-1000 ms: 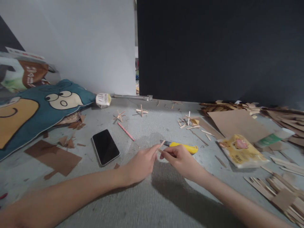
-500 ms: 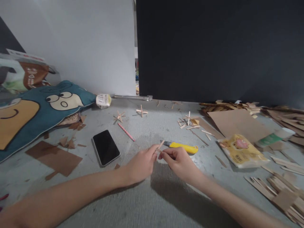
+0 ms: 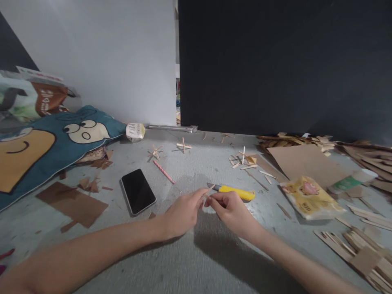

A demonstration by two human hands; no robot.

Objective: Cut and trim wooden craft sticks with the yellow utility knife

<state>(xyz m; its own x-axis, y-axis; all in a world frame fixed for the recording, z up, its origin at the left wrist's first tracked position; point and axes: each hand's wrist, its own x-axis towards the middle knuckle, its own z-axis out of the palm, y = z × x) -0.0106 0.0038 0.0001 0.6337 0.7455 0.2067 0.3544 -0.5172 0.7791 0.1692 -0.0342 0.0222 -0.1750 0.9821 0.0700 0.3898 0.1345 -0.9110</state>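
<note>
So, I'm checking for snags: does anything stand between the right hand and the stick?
Nothing visible: the right hand is close by the stick in the left hand. The knife lies beyond, not between them.

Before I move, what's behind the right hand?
Just beyond the right hand lies a yellow cutter; its blade and much of its handle show. The hand hides part of the handle's near edge, and the tabletop directly beneath the palm is covered.
</note>
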